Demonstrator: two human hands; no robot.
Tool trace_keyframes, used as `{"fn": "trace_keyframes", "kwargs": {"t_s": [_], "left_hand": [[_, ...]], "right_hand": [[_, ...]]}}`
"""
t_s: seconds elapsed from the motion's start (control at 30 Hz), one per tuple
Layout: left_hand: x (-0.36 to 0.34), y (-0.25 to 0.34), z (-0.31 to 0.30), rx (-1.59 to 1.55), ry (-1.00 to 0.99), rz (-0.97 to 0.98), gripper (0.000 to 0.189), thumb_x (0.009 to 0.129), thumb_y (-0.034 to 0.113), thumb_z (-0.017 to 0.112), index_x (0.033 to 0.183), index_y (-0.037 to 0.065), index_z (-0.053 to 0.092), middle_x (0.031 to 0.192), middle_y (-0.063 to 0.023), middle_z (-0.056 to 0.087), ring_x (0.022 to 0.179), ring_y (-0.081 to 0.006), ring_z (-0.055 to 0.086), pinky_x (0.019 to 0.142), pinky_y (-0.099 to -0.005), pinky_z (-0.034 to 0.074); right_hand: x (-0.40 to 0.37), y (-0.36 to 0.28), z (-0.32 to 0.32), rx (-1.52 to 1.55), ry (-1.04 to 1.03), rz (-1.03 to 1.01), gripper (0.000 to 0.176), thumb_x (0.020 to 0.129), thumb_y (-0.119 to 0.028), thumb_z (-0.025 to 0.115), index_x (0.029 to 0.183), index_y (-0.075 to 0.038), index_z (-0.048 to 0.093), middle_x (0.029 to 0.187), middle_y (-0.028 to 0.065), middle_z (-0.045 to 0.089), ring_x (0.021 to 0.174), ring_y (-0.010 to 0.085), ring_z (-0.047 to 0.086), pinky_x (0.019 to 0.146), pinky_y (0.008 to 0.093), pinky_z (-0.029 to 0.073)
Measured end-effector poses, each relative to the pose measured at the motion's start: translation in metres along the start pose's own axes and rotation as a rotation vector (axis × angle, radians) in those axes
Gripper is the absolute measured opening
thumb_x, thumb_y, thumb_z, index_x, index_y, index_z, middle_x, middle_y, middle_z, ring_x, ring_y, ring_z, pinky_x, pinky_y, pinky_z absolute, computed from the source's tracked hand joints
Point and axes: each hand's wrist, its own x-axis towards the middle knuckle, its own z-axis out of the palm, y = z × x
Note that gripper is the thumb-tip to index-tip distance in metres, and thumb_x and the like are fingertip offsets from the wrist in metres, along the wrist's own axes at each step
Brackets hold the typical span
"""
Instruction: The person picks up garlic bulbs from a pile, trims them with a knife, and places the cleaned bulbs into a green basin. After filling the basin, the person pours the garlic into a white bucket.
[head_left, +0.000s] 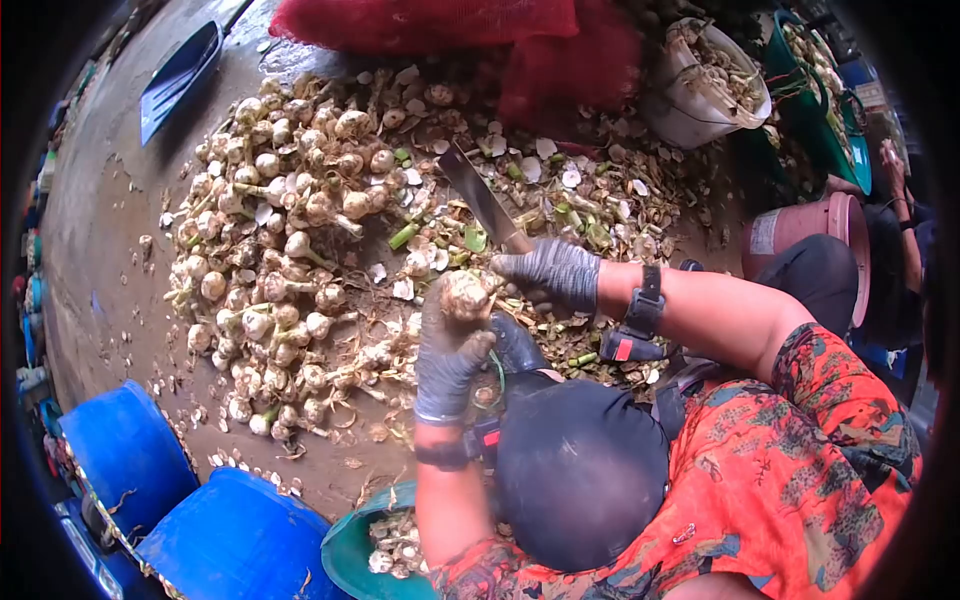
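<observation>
My left hand (450, 365), in a grey glove, is closed around a garlic bulb (465, 296) whose top shows above the fingers. My gloved right hand (560, 275) grips a knife (486, 200) by its handle, most of which is hidden in the fist. The broad blade points up and away over the scraps, apart from the bulb. A large heap of garlic bulbs (285, 260) with stems and roots lies on the floor beyond my left hand. Trimmed stems and skins (590, 205) cover the ground around the knife.
Red mesh sacks (430, 22) lie at the far side, partly blurred. A white bucket (690, 105) of scraps and a pink bucket (800, 235) stand right. Blue barrels (235, 540) and a green tub (350, 545) holding bulbs stand near left. Another person's hand (893, 165) shows far right.
</observation>
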Motion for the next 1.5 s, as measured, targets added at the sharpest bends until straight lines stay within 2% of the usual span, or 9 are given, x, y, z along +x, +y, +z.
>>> {"fn": "trace_keyframes", "kwargs": {"t_s": [0.1,0.33,0.5,0.73,0.93,1.0,1.23,1.33,1.5], "left_hand": [[0.009,-0.012,0.004,-0.105,0.024,0.008,0.081,0.074,0.03,0.085,0.138,0.006,0.042,0.123,-0.0078,0.057,0.11,-0.0184,0.055,0.094,-0.0328,0.048],[0.012,-0.019,-0.012,-0.085,-0.038,0.067,0.065,0.078,0.031,0.081,0.13,0.007,0.05,0.118,-0.0081,0.061,0.109,-0.0199,0.057,0.094,-0.034,0.046],[-0.011,-0.133,-0.105,1.793,0.133,0.874,0.04,0.102,0.029,0.047,0.14,0.015,0.047,0.135,-0.0048,0.053,0.118,-0.0144,0.052,0.099,-0.0315,0.044],[-0.025,-0.07,-0.059,0.949,0.023,0.11,0.03,0.096,0.031,0.058,0.12,0.014,0.061,0.114,-0.0077,0.064,0.102,-0.0232,0.062,0.084,-0.0365,0.05],[-0.012,-0.045,-0.031,1.7,0.052,0.699,0.043,0.086,0.027,0.071,0.121,0.008,0.057,0.095,-0.0096,0.063,0.082,-0.0229,0.062,0.074,-0.0353,0.052],[-0.03,-0.012,0.0,0.606,0.17,0.226,0.056,0.08,0.028,0.078,0.12,0.002,0.052,0.09,-0.0082,0.059,0.072,-0.0187,0.059,0.068,-0.0299,0.051],[-0.215,0.106,-0.029,0.763,0.523,-0.037,0.041,0.076,0.023,0.079,0.107,0.0,0.064,0.101,-0.01,0.063,0.099,-0.0225,0.06,0.088,-0.0358,0.048],[-0.262,0.136,-0.055,1.205,0.17,0.043,0.037,0.089,0.035,0.062,0.103,0.001,0.065,0.106,-0.0109,0.064,0.094,-0.0182,0.061,0.082,-0.0321,0.051],[-0.138,0.092,-0.05,0.99,0.644,-0.147,0.045,0.087,0.023,0.057,0.126,0.0,0.059,0.122,-0.0189,0.062,0.115,-0.03,0.056,0.103,-0.0365,0.04]], "right_hand": [[0.003,0.015,0.02,0.178,-0.102,0.071,0.039,0.093,-0.049,0.061,0.121,-0.023,0.057,0.056,-0.0058,0.041,0.045,0.0055,0.04,0.039,0.0205,0.027],[-0.002,0.004,-0.003,-0.911,0.117,-0.669,0.02,0.085,-0.028,0.063,0.091,-0.009,0.062,0.078,0.0169,0.064,0.073,0.0347,0.065,0.066,0.0423,0.051],[-0.029,-0.02,0.001,-1.322,-0.064,-0.671,0.021,0.075,-0.023,0.07,0.092,-0.012,0.063,0.081,0.0134,0.066,0.079,0.0375,0.065,0.067,0.0438,0.052],[-0.03,-0.01,0.002,-1.356,-0.072,-0.614,0.024,0.074,-0.022,0.071,0.094,-0.012,0.061,0.08,0.0132,0.066,0.077,0.0368,0.067,0.064,0.0438,0.052],[-0.017,0.021,-0.01,-1.434,0.028,-0.661,0.022,0.079,-0.019,0.066,0.099,-0.011,0.061,0.083,0.014,0.067,0.078,0.0353,0.068,0.062,0.0427,0.053],[0.001,0.021,-0.031,-1.113,0.049,-0.435,0.026,0.085,-0.022,0.062,0.108,-0.011,0.062,0.093,0.0165,0.069,0.086,0.0362,0.067,0.069,0.043,0.054],[0.0,0.061,-0.082,-1.1,0.427,-0.254,0.036,0.088,-0.038,0.063,0.111,-0.01,0.063,0.093,0.0204,0.069,0.088,0.0395,0.066,0.077,0.0456,0.051],[0.02,0.069,-0.085,-1.056,0.41,-0.3,0.037,0.089,-0.037,0.063,0.112,-0.009,0.063,0.092,0.0208,0.069,0.088,0.0388,0.066,0.077,0.0447,0.052],[0.029,0.073,-0.065,-0.998,0.363,-0.422,0.04,0.084,-0.026,0.064,0.12,-0.009,0.061,0.097,0.0216,0.069,0.09,0.0383,0.066,0.08,0.043,0.052]]}}
